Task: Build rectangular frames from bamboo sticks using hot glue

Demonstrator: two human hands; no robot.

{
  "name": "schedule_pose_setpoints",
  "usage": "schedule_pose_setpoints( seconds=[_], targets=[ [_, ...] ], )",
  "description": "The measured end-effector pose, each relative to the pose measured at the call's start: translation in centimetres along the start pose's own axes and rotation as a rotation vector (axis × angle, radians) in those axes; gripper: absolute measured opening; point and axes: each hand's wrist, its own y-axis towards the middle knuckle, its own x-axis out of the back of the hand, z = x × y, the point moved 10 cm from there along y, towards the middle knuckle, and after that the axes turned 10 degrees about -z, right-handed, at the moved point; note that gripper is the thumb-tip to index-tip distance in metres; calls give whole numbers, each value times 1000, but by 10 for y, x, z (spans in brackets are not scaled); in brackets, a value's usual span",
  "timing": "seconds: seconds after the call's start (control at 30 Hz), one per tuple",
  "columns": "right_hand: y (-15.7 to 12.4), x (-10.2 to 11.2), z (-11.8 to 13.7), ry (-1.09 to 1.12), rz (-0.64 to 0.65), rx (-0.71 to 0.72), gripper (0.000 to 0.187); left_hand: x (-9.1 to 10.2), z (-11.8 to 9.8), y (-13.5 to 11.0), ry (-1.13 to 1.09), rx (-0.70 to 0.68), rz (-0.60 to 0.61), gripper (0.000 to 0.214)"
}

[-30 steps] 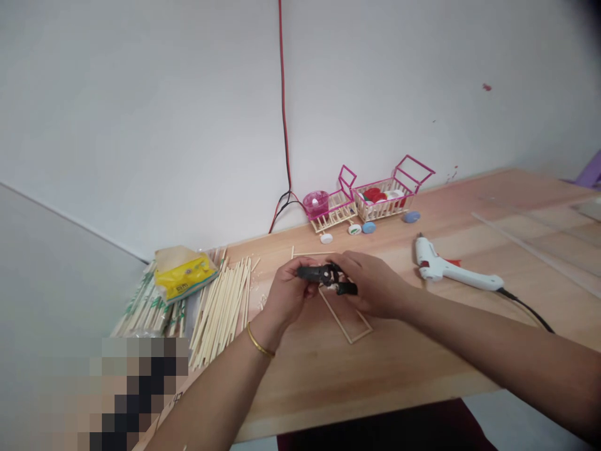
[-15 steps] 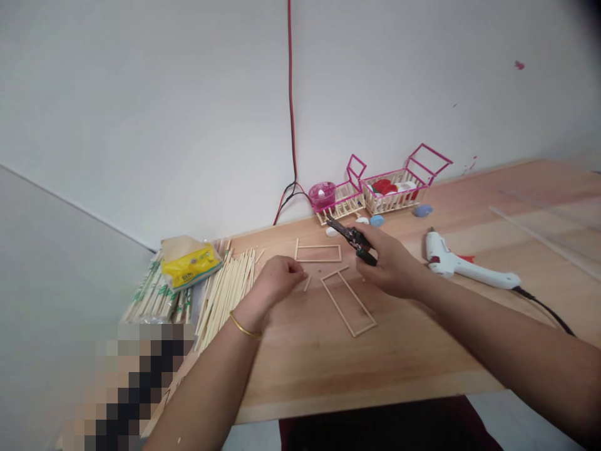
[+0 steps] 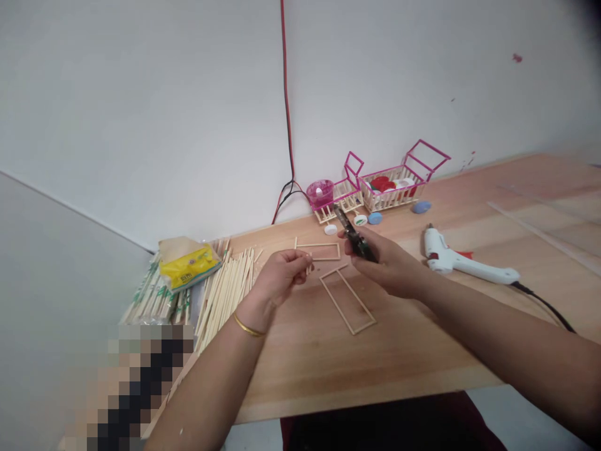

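My left hand (image 3: pixel 286 274) is raised a little above the table, thumb and fingers closed in a pinch on a short wooden stick (image 3: pixel 308 269). In my right hand (image 3: pixel 387 260) are dark-handled pliers (image 3: pixel 353 235), their metal jaws pointing up and away to the left. Two flat rectangular stick frames lie close by: one frame (image 3: pixel 339 250) is just behind my left fingertips, partly covered by them. The other frame (image 3: pixel 359 295) lies slantwise nearer to me, between my two forearms.
Loose wooden sticks (image 3: pixel 225 288) lie left, beside a yellow packet (image 3: pixel 190 266) on bagged sticks. At the back stand two pink-rimmed stick carts; the larger cart (image 3: pixel 397 191) holds coloured caps. A white glue gun (image 3: pixel 469 263) with a black cord lies right.
My left hand has picked the short stick up off the table. The pliers in my right hand have turned and shifted slightly left.
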Motion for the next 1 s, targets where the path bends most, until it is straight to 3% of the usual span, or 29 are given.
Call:
schedule_pose_setpoints(
  seconds=[0.07,0.2,0.63,1.0],
  targets=[
    [-2,-4,-2,128,31,-49,35,-8,2,-3,-304,107,63,24],
    [-7,-12,2,183,59,-87,32,-18,-1,-7,-497,149,114,21],
    [-8,-16,21,62,0,83,54,-33,2,-17,-571,200,112,21],
    [-9,-18,32,-45,21,218,44,-41,-1,-25,-532,197,103,21]
  ],
)
